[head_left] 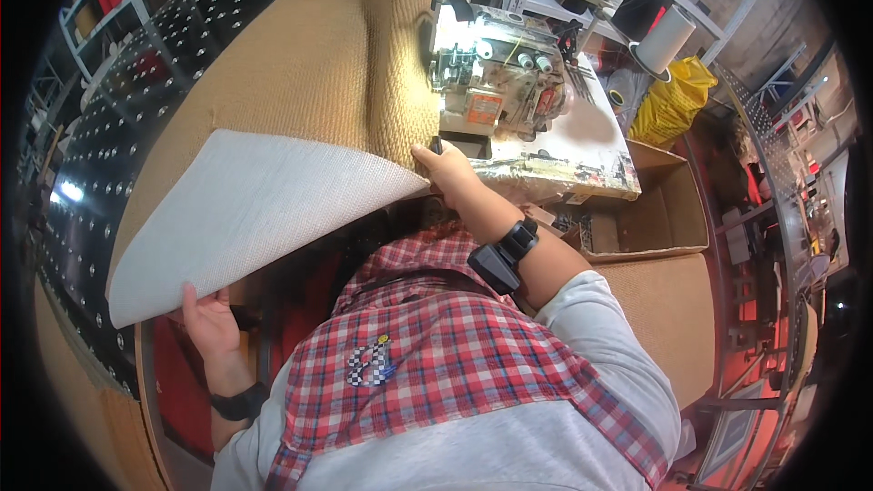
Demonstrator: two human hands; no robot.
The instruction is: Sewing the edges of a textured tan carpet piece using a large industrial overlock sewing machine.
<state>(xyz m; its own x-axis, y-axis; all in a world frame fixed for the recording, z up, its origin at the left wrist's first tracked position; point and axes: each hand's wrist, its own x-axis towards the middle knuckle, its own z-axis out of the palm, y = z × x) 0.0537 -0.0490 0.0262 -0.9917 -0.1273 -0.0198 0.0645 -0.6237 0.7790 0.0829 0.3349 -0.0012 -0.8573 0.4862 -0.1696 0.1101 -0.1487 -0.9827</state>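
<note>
A large tan woven mat point(273, 64) lies across the dark studded table and rises in a rolled hump beside the sewing machine point(500, 73). Its near corner is turned over, showing the white backing point(264, 209). My left hand point(213, 323) pinches the lower edge of this fold, with the thumb on the white side and some fingers partly hidden. Close in front of the machine, my right hand point(447, 171) grips the mat's edge where the fold meets the hump. A small black piece point(436, 145) shows by its fingers; what it is I cannot tell.
The machine's lamp glows over a white, stained worktop point(582, 164). Thread cones point(667, 39) stand behind it. To the right are an open cardboard box point(664, 209) and a yellow bag point(673, 102). The black table point(118, 141) has rows of metal studs.
</note>
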